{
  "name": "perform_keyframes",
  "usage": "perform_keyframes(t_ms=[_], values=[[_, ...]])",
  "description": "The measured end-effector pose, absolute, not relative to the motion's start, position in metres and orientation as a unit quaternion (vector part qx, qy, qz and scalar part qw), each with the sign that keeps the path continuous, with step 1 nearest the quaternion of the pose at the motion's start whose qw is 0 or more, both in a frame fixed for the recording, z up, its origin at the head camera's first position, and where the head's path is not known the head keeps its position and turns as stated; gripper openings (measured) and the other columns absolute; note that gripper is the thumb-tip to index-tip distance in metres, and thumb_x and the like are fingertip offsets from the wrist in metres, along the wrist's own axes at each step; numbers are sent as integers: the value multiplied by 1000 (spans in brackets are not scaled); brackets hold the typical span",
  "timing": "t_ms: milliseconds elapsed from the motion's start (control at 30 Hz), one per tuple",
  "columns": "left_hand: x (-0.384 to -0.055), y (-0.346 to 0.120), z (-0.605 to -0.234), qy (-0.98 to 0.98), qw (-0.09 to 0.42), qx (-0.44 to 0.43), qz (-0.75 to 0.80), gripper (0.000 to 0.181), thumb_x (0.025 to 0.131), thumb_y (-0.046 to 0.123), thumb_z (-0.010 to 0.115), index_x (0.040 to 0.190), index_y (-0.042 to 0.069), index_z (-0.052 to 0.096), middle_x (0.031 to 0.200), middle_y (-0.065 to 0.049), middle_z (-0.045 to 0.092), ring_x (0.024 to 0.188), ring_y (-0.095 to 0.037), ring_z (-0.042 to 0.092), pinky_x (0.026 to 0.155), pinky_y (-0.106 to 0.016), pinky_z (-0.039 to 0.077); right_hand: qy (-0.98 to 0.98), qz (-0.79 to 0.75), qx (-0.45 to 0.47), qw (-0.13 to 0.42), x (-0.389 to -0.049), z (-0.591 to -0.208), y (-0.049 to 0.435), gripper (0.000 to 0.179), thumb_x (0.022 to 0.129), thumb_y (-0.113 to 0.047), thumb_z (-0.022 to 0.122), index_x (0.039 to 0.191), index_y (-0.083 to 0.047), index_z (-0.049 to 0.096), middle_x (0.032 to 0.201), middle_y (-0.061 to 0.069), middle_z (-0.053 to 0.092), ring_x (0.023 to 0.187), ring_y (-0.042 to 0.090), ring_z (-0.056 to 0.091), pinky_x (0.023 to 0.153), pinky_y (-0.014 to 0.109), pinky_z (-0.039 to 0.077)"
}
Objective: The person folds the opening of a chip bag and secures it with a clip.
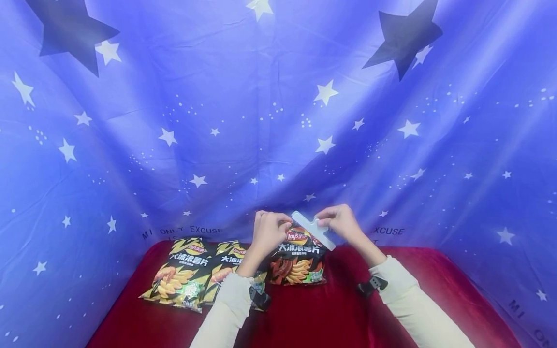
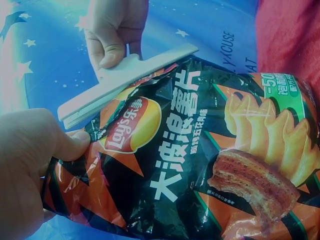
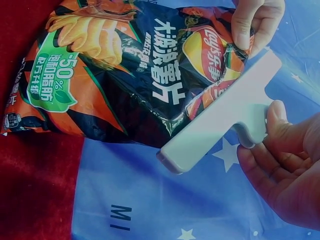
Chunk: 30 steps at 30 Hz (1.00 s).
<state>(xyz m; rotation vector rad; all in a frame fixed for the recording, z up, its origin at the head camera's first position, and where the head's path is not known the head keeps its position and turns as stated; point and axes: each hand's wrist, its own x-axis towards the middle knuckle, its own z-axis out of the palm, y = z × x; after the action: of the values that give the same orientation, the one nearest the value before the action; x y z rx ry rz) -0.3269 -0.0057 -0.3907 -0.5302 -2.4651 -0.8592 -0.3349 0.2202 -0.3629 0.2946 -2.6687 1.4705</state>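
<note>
A black and orange Lay's chip bag [image 1: 298, 261] is held up at the back edge of the red cloth. My left hand [image 1: 269, 233] pinches its upper left corner, thumb on the printed front in the left wrist view. My right hand [image 1: 343, 223] pinches the handle of a long white bag clip [image 3: 220, 120] between thumb and fingers. The clip lies slantwise across the bag's upper right corner, and the folded top of the bag [image 2: 160, 75] meets its long bar. In the head view the clip overlaps part of the logo.
Two more chip bags, one black and yellow [image 1: 180, 275] and one beside it [image 1: 217, 275], lie left on the red cloth [image 1: 313, 319]. My left forearm partly covers the second. A blue star-printed curtain [image 1: 261, 121] rises behind and at both sides.
</note>
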Motion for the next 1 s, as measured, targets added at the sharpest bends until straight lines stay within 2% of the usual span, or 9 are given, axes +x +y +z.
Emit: perform_keyframes(t_ms=[133, 333, 400, 667, 867, 1000], values=[[-326, -5, -390, -900, 233, -192, -314, 9, 89, 17, 77, 96, 18, 82, 91, 3, 80, 88, -19, 73, 100, -42, 38, -870, 482, 99, 37, -334, -364, 220, 23, 83, 5, 74, 105, 8, 74, 100, 26, 75, 66, 15, 69, 65, 44, 62], [-326, -5, -390, -901, 236, -192, -310, 9, 89, 16, 77, 96, 18, 82, 89, 3, 80, 87, -19, 73, 100, -42, 39, -870, 480, 107, 39, -334, -366, 220, 22, 84, 5, 74, 105, 8, 75, 98, 26, 76, 66, 16, 70, 58, 31, 60], [-326, -5, -391, -900, 238, -192, -309, 8, 89, 17, 77, 95, 18, 82, 88, 3, 80, 86, -19, 73, 99, -42, 40, -870, 479, 108, 39, -333, -366, 220, 22, 83, 5, 75, 105, 8, 75, 98, 26, 76, 68, 16, 71, 59, 32, 61], [-327, -5, -392, -899, 238, -192, -315, 8, 87, 18, 79, 94, 17, 82, 88, 2, 80, 82, -19, 72, 98, -41, 40, -868, 482, 115, 32, -332, -365, 219, 21, 83, 7, 75, 104, 9, 75, 98, 26, 76, 71, 19, 72, 70, 51, 62], [-328, -6, -391, -897, 238, -194, -319, 10, 86, 17, 80, 95, 16, 82, 89, 2, 80, 82, -19, 73, 96, -40, 40, -877, 462, 128, 38, -333, -365, 220, 19, 82, 7, 75, 100, 8, 76, 97, 26, 76, 73, 21, 73, 70, 48, 62], [-328, -6, -390, -896, 233, -193, -325, 11, 86, 16, 80, 96, 16, 82, 91, 1, 81, 85, -20, 73, 96, -40, 40, -883, 447, 137, 41, -333, -366, 221, 18, 81, 6, 76, 100, 8, 76, 97, 25, 76, 76, 25, 75, 70, 42, 63]])
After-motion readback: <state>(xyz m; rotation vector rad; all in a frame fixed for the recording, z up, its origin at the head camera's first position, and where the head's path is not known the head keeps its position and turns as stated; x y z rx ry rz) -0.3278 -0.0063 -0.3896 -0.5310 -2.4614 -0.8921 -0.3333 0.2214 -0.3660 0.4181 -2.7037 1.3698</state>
